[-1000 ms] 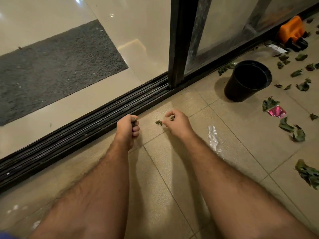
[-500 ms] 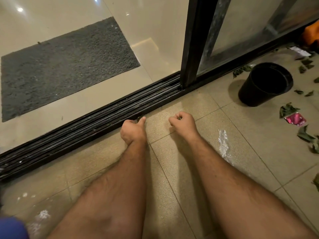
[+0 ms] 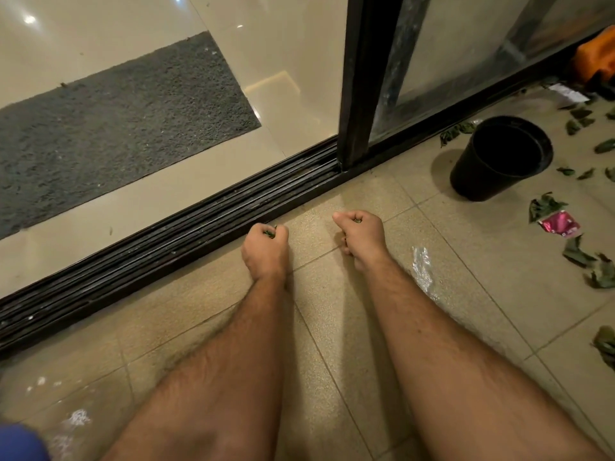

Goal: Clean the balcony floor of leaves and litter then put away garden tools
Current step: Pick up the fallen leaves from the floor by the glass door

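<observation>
Leaves lie in both fists: the left hand (image 3: 265, 250) is curled round a small green leaf scrap (image 3: 269, 232) that shows between thumb and fingers, right at the edge of the sliding-door track (image 3: 186, 234), and the right hand (image 3: 361, 235) is curled round another bit of green, just apart from the left over the balcony floor (image 3: 332, 344). Far more waits out beyond the right hand: scattered leaves (image 3: 545, 206), a pink wrapper (image 3: 559, 224) touching one of them, and a clear plastic scrap (image 3: 422, 264) just beside the right forearm. A black pot (image 3: 501, 158) stands further off on that same side, by the glass door.

The chief risk, as I judge it, is loss from the fists. Dry crumbs held this loosely could sift out on the way to a bin or the pot, and any dropped by the left hand could fall into the grooves of the track, where fingers would struggle to fetch them. The clear plastic is easy to overlook against the pale tile. An orange object (image 3: 595, 63) sits at the far corner; what it is I cannot tell.
</observation>
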The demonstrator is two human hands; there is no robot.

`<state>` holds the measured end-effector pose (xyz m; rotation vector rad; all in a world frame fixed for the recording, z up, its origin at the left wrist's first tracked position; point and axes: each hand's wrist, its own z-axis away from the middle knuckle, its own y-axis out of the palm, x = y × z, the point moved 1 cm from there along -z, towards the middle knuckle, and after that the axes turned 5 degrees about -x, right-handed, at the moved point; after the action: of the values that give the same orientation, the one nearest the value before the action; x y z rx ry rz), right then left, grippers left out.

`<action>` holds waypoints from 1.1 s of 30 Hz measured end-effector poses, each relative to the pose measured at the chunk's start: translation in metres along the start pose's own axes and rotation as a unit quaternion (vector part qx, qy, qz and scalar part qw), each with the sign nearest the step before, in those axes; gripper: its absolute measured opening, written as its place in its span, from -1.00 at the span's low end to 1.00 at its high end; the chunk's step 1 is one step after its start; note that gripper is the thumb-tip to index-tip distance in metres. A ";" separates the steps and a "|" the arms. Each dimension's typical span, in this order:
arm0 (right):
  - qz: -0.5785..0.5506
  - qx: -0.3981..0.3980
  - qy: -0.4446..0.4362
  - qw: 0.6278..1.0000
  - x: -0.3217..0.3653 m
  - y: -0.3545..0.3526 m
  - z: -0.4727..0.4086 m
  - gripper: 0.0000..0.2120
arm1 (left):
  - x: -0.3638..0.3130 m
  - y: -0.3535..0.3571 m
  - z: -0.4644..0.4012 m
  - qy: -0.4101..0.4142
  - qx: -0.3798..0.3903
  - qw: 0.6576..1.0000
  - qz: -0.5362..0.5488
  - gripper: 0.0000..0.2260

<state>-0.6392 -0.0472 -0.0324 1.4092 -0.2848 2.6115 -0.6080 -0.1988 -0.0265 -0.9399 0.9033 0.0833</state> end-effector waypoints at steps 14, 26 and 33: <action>0.003 -0.313 -0.053 0.948 -0.013 -0.192 0.020 -0.79 | -0.085 0.126 0.125 0.017 0.381 0.910 0.162 -0.89; 0.045 -0.450 -0.025 0.892 -0.055 -0.291 0.097 -0.61 | -0.087 0.167 0.255 0.091 0.548 0.827 0.085 -0.81; 0.161 -0.479 0.008 0.863 -0.045 -0.323 0.171 -0.59 | -0.099 0.138 0.324 0.051 0.605 0.790 0.085 -0.63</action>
<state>-0.4023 0.2224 0.0513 0.9919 -1.6478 2.0758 -0.5255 0.1515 0.0375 0.3530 0.9064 -0.3741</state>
